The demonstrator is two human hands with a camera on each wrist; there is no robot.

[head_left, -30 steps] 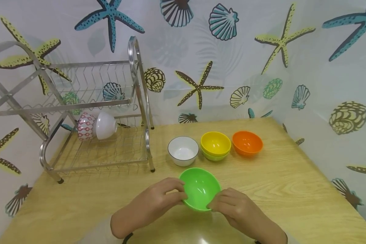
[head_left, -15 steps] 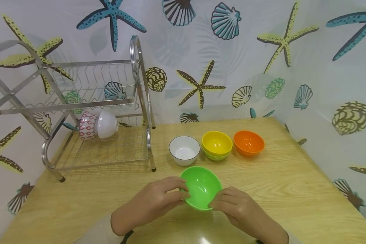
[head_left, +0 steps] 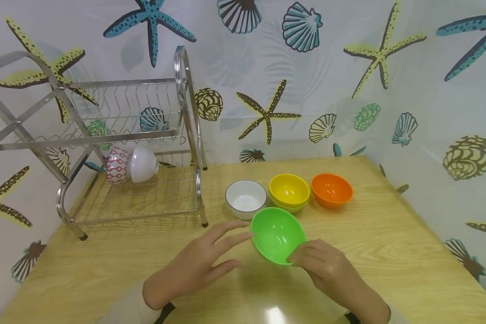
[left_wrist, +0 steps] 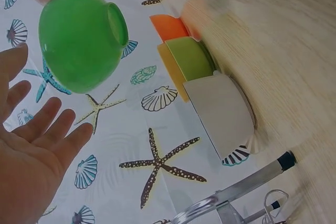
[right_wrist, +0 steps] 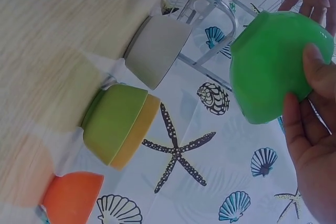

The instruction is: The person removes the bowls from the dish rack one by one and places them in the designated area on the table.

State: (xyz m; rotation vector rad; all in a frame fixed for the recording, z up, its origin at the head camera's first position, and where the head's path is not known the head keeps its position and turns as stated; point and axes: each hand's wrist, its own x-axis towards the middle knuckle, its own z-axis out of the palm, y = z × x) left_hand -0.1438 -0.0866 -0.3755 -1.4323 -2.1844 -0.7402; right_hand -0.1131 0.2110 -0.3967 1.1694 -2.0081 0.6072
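A bright green bowl (head_left: 277, 236) is held up above the table, tilted, its glossy inside showing in the head view. My right hand (head_left: 323, 265) pinches its lower right rim between thumb and fingers; the right wrist view shows the thumb on the bowl's outer wall. My left hand (head_left: 204, 261) is spread with straight fingers just left of the bowl. In the left wrist view a gap shows between those fingers and the bowl. Behind it stand a white bowl (head_left: 246, 198) with a dark rim, a yellow bowl (head_left: 289, 190) stacked in a light green bowl (head_left: 290, 209), and an orange bowl (head_left: 332, 190).
A two-tier metal dish rack (head_left: 133, 219) stands at the left of the wooden table (head_left: 389, 265). On its lower tier a red-patterned bowl (head_left: 117, 165) and a white bowl (head_left: 143, 164) lie on their sides. A curtain (head_left: 235, 49) with starfish and shells hangs behind.
The green bowl has risen and shifted right and away from me in my right hand. My left hand has let go of its left rim and spread its fingers.
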